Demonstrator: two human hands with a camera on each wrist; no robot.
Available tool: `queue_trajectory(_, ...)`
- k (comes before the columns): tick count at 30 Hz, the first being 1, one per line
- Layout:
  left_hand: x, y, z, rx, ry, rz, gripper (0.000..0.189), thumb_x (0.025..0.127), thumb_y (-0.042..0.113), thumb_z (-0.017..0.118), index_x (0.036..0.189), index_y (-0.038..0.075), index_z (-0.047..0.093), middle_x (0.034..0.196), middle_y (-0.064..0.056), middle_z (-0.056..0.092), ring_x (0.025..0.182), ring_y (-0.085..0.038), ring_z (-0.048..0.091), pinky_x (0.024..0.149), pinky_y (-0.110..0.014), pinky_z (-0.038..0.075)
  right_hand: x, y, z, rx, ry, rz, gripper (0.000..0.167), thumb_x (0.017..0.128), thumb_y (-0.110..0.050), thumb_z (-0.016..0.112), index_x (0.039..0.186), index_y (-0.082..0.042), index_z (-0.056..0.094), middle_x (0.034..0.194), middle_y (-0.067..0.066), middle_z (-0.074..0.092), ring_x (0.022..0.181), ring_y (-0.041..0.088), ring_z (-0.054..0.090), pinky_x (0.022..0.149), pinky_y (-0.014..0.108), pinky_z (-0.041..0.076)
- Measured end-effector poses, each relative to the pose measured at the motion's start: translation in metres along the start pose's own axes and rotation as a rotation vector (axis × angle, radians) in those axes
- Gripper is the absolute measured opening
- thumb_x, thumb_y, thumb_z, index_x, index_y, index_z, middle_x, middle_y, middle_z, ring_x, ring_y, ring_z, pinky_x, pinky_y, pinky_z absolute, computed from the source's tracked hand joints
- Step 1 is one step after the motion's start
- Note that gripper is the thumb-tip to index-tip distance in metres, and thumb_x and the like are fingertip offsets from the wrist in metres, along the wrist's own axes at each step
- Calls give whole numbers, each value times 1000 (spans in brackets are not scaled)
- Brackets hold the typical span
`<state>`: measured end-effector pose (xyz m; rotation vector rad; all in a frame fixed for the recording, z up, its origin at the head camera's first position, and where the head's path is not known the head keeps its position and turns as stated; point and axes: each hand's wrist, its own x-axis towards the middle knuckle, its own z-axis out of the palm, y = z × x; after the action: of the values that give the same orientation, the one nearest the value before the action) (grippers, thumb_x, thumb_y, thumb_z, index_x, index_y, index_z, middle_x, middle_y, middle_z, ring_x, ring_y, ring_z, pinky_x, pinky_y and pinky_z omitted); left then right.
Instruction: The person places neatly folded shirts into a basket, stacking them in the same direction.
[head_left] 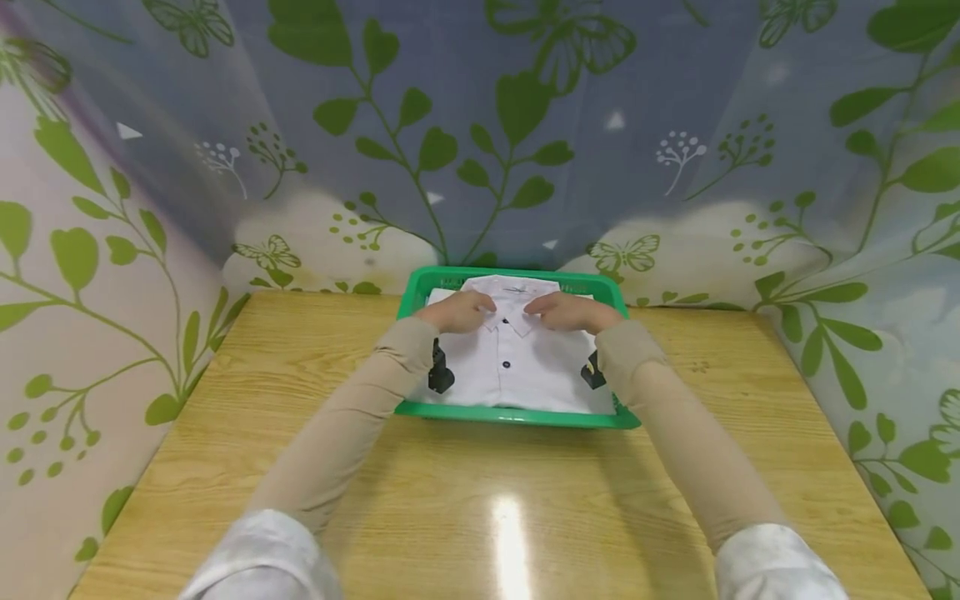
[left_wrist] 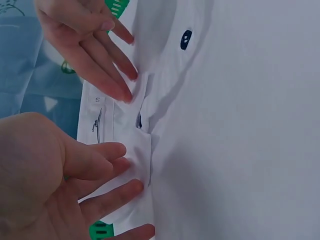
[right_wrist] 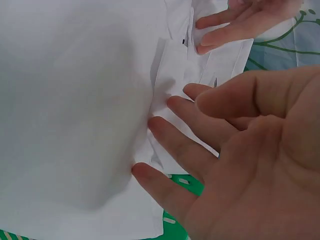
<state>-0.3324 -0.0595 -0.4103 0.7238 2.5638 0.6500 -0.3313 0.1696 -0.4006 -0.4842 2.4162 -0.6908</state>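
A folded white shirt [head_left: 525,379] with dark buttons [head_left: 506,364] lies front up in a green basket [head_left: 517,414]. My left hand [head_left: 459,313] is at the left side of its collar [left_wrist: 135,150], fingers spread and fingertips on the cloth in the left wrist view. On the collar's other side is my right hand [head_left: 572,313], its fingers extended and tips touching the fabric in the right wrist view. Neither hand grips the shirt. Inside the neck, a small "S" tag [left_wrist: 97,100] and dark script show.
The basket stands on a wood-grain table [head_left: 480,492], near its back edge. Behind and beside it hang cloth panels [head_left: 465,125] printed with green leaves and butterflies. Black wrist devices [head_left: 440,377] sit under both wrists, over the shirt.
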Motion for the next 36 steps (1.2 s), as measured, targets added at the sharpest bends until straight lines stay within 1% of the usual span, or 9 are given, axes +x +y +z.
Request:
queue_trajectory(5, -4, -2, 0, 25, -7, -2, 45, 98, 3, 33, 138, 0, 54, 149, -17, 45, 142, -30, 35, 116, -38, 27, -4, 1, -1, 11, -9, 29, 55, 95, -4, 35, 150, -2, 41, 158, 21, 28, 147, 37, 21, 116, 50, 23)
queue_trajectory(9, -12, -1, 0, 75, -77, 4, 43, 101, 6, 32, 139, -1, 51, 149, -17, 44, 141, -31, 35, 115, -39, 27, -14, 6, -4, -36, -11, 42, 52, 98, -6, 36, 149, -1, 41, 158, 23, 27, 147, 39, 18, 117, 51, 21)
queue_trajectory(14, -27, 1, -1, 203, -175, 23, 43, 103, 11, 36, 143, -1, 46, 152, -18, 39, 143, -36, 30, 117, -44, 21, -28, 11, -6, -97, -31, 33, 47, 103, -11, 38, 148, 3, 40, 156, 27, 28, 146, 42, 18, 117, 52, 19)
queue_trajectory(19, -44, 3, -1, 289, -248, -51, 49, 104, 25, 40, 149, 5, 41, 158, -20, 28, 145, -44, 21, 117, -52, 18, -44, 11, -3, -192, -98, 6, 49, 103, -16, 40, 148, 3, 40, 154, 27, 32, 144, 44, 23, 116, 55, 20)
queue_trajectory(21, -52, 2, 0, 285, -259, -79, 48, 105, 28, 40, 148, 6, 43, 156, -21, 31, 142, -44, 27, 115, -53, 23, -50, 10, 0, -215, -133, 12, 49, 103, -18, 41, 148, 2, 41, 154, 26, 34, 143, 44, 25, 116, 55, 22)
queue_trajectory(24, -63, 2, 3, 276, -266, -52, 44, 105, 27, 40, 138, 1, 51, 143, -20, 46, 129, -36, 45, 108, -48, 35, -60, 10, 6, -243, -179, 35, 48, 104, -22, 41, 147, -1, 45, 153, 24, 36, 143, 43, 27, 115, 55, 24)
queue_trajectory(27, -74, 2, 7, 240, -263, -7, 33, 105, 22, 41, 112, -3, 62, 111, -14, 58, 96, -24, 55, 87, -38, 45, -71, 8, 13, -259, -199, 61, 46, 104, -24, 42, 144, -5, 50, 153, 21, 38, 143, 42, 27, 115, 55, 24)
queue_trajectory(31, -85, 0, 12, 172, -242, 30, 30, 105, 14, 41, 80, 4, 54, 76, -4, 44, 67, -16, 42, 65, -29, 38, -83, 5, 21, -287, -190, 58, 44, 103, -24, 42, 141, -6, 55, 151, 18, 43, 142, 42, 30, 114, 55, 25)
queue_trajectory(36, -95, -3, 15, 142, -130, 130, 34, 105, 6, 37, 73, 8, 50, 68, -1, 40, 62, -14, 38, 62, -27, 36, -94, 7, 23, -251, -139, 1, 44, 104, -21, 42, 142, 0, 50, 148, 24, 43, 140, 45, 33, 112, 56, 29)
